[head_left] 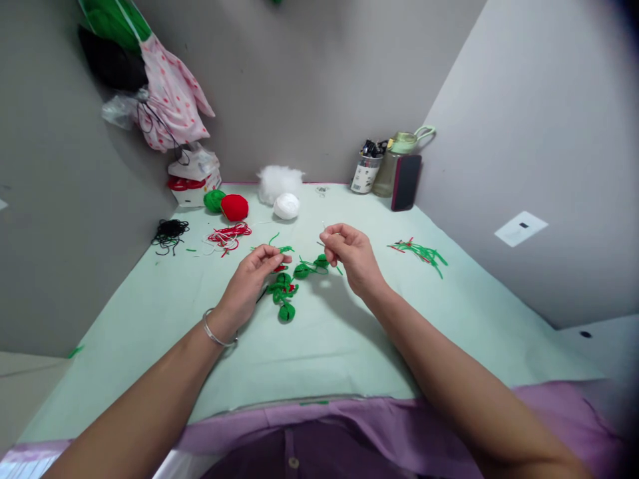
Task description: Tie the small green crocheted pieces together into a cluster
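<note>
The left hand (244,283) has thumb and index finger pinched at the upper edge of the green piece (283,280), beside its red part. The right hand (352,256) has its fingers curled, with the thumb and index finger closed on a thin item (323,225); its type is too small to tell.

Position: the piece is at the middle of the mint cloth (349,372), in front of the left fingertips and between the two hands. The main body is nearer the left hand. Its long axis runs roughly toward the person, from the left fingertips to the lowest ball (286,313). A side branch runs away to the right, ending with the far ball (321,261) just beside and below the right fingertips. The thin item is above this branch.

Appearance: the piece is green and yarn-made, with several round balls, dark lines across them and small red parts. Loose green strands lie around the branch. Whether a strand joins the thin item to the piece cannot be told.
</note>
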The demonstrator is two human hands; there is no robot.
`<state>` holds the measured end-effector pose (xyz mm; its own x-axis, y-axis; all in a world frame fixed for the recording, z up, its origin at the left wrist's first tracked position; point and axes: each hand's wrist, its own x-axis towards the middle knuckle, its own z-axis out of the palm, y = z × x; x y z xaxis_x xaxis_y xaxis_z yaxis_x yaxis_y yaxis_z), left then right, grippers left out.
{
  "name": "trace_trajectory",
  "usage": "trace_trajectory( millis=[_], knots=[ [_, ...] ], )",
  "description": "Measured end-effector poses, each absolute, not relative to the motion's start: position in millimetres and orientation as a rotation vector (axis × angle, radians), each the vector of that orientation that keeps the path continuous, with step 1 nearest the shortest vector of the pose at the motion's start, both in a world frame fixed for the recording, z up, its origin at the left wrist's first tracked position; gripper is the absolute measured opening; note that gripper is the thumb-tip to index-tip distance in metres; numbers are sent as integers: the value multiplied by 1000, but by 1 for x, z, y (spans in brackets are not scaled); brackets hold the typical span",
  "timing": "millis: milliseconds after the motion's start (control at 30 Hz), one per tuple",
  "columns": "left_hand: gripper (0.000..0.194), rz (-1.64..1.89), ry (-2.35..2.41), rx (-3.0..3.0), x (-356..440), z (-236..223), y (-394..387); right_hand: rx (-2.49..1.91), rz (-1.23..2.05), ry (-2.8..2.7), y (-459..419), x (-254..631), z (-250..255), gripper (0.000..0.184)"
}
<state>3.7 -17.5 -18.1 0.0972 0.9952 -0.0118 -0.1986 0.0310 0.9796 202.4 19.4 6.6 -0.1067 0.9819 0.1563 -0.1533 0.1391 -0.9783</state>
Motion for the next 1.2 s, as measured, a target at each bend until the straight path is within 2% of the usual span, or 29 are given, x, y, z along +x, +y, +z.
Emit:
trace_trajectory(
  millis=[433,800,1067,1200],
  knots=[
    [19,1161,981,1118,6,-17,-18,-927,1342,-1560,2,184,5,33],
    [19,1118,873,1256,-1,-16,-12,-937,1388,-1176,20,211,20,14],
    [26,927,939,1461,-1,-15,-16,-789,1565,-1058,24,214,18,16],
    [19,969,1064,1515,-3,-15,-16,-783,1559,-1198,18,211,19,17]
  ],
)
